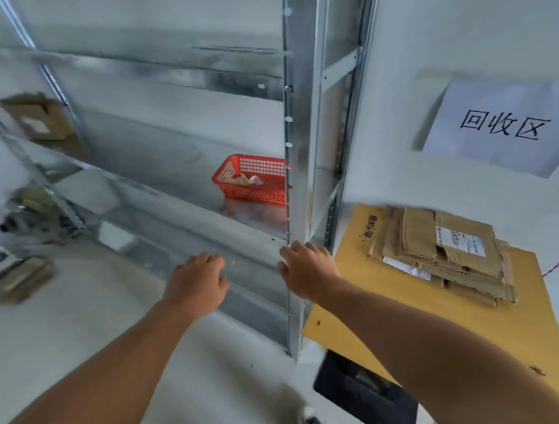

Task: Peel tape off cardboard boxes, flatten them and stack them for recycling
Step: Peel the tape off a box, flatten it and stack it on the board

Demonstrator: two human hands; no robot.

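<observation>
Before the rack [293,147], left hand [195,284] and right hand [306,271] are hovering empty, fingers relaxed, while the stack [443,256] is likely handling light, stiff, grippable at opposite edges.

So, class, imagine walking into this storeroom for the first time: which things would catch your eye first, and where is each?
The red basket stands out on the grey metal shelf mid-frame. At upper right a white sign with black handwritten characters hangs on the wall, above a stack of flattened boxes on a yellow board. In front, the left hand and right hand reach out empty.
</observation>
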